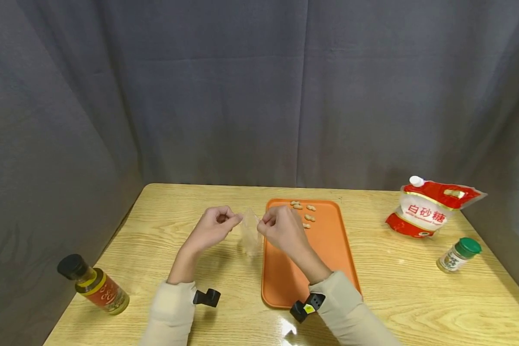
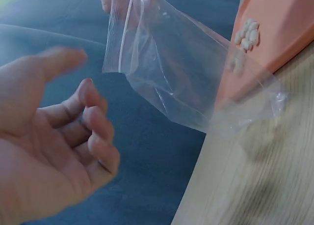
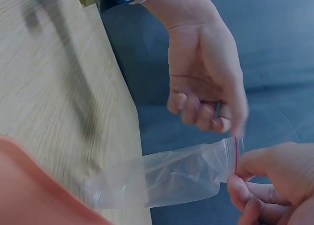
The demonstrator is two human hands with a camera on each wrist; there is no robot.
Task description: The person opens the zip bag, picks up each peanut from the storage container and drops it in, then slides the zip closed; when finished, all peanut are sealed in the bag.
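From where I stood, the right hand (image 1: 284, 230) pinched the bag (image 1: 252, 239), just beside the left hand (image 1: 211, 226), loosely curled around nothing. Opening it seemed the step, next needing a left-hand pinch.

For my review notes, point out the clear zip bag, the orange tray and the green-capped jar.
Clear zip bag (image 3: 181, 177): right wrist view, on the middle of its plastic body.
Orange tray (image 1: 330, 242): head view, on its bare flat base.
Green-capped jar (image 1: 454, 259): head view, on its label below the cap.

Dark blue-grey curtains (image 1: 216, 110) hang behind and beside a pale wood-grain surface (image 1: 398, 283), which reflects a bright glint (image 1: 288, 327).
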